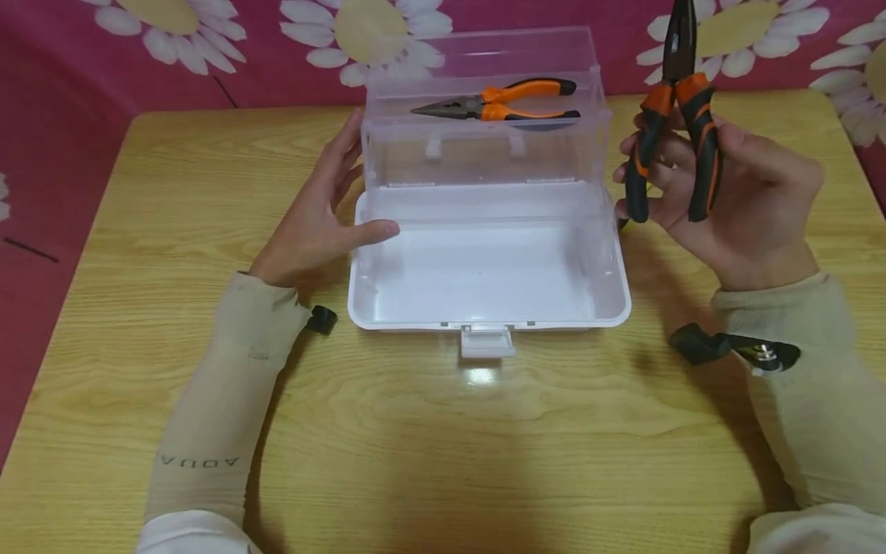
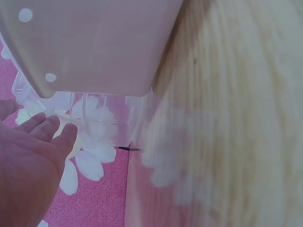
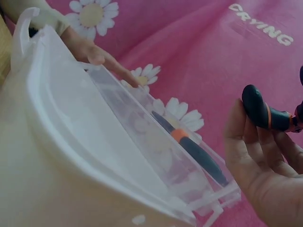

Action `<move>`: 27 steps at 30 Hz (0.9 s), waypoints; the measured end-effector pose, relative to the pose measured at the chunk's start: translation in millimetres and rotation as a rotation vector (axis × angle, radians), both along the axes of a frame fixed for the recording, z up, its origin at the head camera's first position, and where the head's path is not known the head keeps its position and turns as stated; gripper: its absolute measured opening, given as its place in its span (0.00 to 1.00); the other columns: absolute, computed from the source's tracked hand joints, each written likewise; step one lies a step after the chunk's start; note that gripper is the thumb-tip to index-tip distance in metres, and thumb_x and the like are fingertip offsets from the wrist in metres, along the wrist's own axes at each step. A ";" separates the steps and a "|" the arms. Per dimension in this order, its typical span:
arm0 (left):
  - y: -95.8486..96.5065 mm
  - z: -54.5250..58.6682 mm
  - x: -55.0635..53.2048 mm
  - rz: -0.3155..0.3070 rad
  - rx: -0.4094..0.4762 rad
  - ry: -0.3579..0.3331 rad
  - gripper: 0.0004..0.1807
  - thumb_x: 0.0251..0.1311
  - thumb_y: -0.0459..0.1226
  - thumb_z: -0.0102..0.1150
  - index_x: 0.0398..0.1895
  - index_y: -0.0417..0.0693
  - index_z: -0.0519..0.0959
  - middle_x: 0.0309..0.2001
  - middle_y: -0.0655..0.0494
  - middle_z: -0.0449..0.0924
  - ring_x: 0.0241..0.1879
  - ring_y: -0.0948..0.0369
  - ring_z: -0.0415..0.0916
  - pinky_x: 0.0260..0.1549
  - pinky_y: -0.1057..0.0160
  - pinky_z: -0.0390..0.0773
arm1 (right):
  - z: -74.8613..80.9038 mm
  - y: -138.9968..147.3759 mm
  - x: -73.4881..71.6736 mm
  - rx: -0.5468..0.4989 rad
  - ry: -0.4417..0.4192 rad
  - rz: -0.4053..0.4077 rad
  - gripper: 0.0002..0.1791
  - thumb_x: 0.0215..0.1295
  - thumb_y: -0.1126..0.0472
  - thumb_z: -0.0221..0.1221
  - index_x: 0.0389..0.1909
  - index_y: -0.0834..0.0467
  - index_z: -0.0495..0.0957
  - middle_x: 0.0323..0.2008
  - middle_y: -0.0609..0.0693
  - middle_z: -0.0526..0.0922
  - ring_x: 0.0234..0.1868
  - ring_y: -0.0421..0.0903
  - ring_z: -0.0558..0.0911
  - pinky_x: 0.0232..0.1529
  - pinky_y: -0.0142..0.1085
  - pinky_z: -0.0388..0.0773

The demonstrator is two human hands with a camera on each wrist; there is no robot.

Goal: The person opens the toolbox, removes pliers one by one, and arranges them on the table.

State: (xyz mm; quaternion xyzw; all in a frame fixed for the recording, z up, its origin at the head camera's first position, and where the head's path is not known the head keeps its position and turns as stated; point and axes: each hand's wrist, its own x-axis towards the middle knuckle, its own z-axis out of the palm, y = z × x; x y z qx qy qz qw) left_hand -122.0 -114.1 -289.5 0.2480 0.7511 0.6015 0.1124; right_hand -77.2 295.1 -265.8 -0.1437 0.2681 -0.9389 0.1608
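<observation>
An open white plastic toolbox (image 1: 477, 277) stands on the table with its clear upper part raised at the back. Needle-nose pliers (image 1: 474, 105) with orange and black handles lie in that clear part, tips to the left. My left hand (image 1: 308, 208) is at the box's left side, its thumb over the rim and its fingers extended along the clear part; whether all fingers touch it cannot be told. Raised to the right of the box, my right hand (image 1: 754, 185) holds another pair of pliers (image 1: 706, 146) by the handles, jaws up and handles spread. Their tips are cut off by the frame.
The wooden table (image 1: 443, 446) reaches back to a pink cloth (image 1: 277, 69) with daisies. A white latch (image 1: 487, 342) sticks out from the box's front. Something small and dark (image 1: 623, 224) shows between the box and my right hand, mostly hidden.
</observation>
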 end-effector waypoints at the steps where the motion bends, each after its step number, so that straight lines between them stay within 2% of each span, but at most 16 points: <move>1: 0.0 0.3 0.1 0.000 0.001 0.000 0.62 0.56 0.36 0.76 0.86 0.57 0.42 0.85 0.64 0.45 0.84 0.62 0.47 0.85 0.53 0.52 | -0.2 0.8 -1.0 -0.002 -0.008 -0.016 0.32 0.70 0.62 0.36 0.72 0.71 0.61 0.52 0.70 0.80 0.50 0.63 0.82 0.51 0.53 0.82; 5: -0.1 1.2 0.3 0.004 0.001 -0.003 0.62 0.56 0.36 0.76 0.86 0.58 0.42 0.85 0.64 0.45 0.84 0.63 0.47 0.85 0.53 0.52 | -1.4 4.4 -4.0 0.040 -0.020 -0.088 0.33 0.71 0.60 0.36 0.75 0.69 0.59 0.52 0.67 0.82 0.51 0.62 0.82 0.45 0.48 0.82; 8: 0.5 1.0 0.5 0.002 0.006 -0.004 0.62 0.56 0.35 0.76 0.86 0.57 0.42 0.85 0.64 0.45 0.84 0.62 0.46 0.86 0.53 0.52 | -3.0 8.5 -5.6 0.079 -0.022 -0.145 0.33 0.71 0.60 0.36 0.76 0.68 0.58 0.51 0.67 0.83 0.50 0.62 0.82 0.44 0.48 0.82; 11: 0.9 0.2 0.7 0.001 0.010 -0.003 0.62 0.55 0.35 0.76 0.86 0.56 0.42 0.85 0.63 0.44 0.84 0.62 0.46 0.86 0.53 0.51 | -5.2 13.7 -7.6 0.070 -0.047 -0.189 0.33 0.71 0.59 0.37 0.75 0.69 0.59 0.49 0.67 0.83 0.49 0.64 0.82 0.42 0.50 0.82; 13: -0.7 -4.8 -2.2 0.002 0.010 -0.003 0.63 0.55 0.36 0.77 0.86 0.57 0.42 0.85 0.64 0.44 0.84 0.62 0.47 0.86 0.53 0.51 | -6.8 17.9 -9.4 0.066 -0.060 -0.204 0.32 0.71 0.59 0.38 0.73 0.69 0.61 0.48 0.67 0.83 0.48 0.65 0.82 0.42 0.52 0.82; 15: -2.0 -7.4 -3.8 0.006 0.005 -0.007 0.64 0.54 0.36 0.77 0.86 0.58 0.42 0.85 0.65 0.44 0.84 0.62 0.47 0.86 0.53 0.51 | -8.6 22.4 -12.0 0.039 -0.085 -0.220 0.31 0.70 0.59 0.38 0.71 0.69 0.63 0.47 0.68 0.83 0.48 0.66 0.81 0.42 0.54 0.82; 18: -3.5 -9.8 -5.2 0.013 0.000 -0.013 0.64 0.54 0.37 0.78 0.86 0.61 0.42 0.85 0.67 0.44 0.84 0.63 0.47 0.86 0.53 0.52 | -10.6 28.8 -15.9 0.059 -0.094 -0.258 0.31 0.71 0.59 0.38 0.71 0.69 0.65 0.47 0.68 0.84 0.46 0.66 0.82 0.46 0.56 0.83; 23: -1.5 -2.4 0.7 0.016 0.001 -0.018 0.63 0.54 0.38 0.78 0.85 0.61 0.43 0.85 0.65 0.45 0.84 0.63 0.47 0.85 0.54 0.52 | -14.7 42.6 -20.4 0.075 -0.102 -0.305 0.30 0.72 0.60 0.38 0.71 0.69 0.65 0.48 0.68 0.85 0.44 0.66 0.85 0.47 0.57 0.84; 25: -1.1 -1.0 2.0 0.016 0.002 -0.019 0.63 0.55 0.38 0.77 0.85 0.61 0.43 0.85 0.65 0.45 0.84 0.63 0.47 0.85 0.54 0.52 | -16.2 49.3 -21.7 0.100 -0.104 -0.323 0.29 0.73 0.60 0.38 0.71 0.68 0.67 0.49 0.67 0.85 0.45 0.65 0.85 0.48 0.57 0.84; 27: -0.9 -0.1 2.8 0.015 0.004 -0.019 0.62 0.55 0.37 0.77 0.85 0.61 0.43 0.85 0.65 0.45 0.84 0.63 0.47 0.86 0.54 0.52 | -17.4 54.7 -23.0 0.181 -0.078 -0.355 0.28 0.75 0.60 0.40 0.71 0.68 0.67 0.50 0.64 0.85 0.46 0.63 0.86 0.50 0.56 0.84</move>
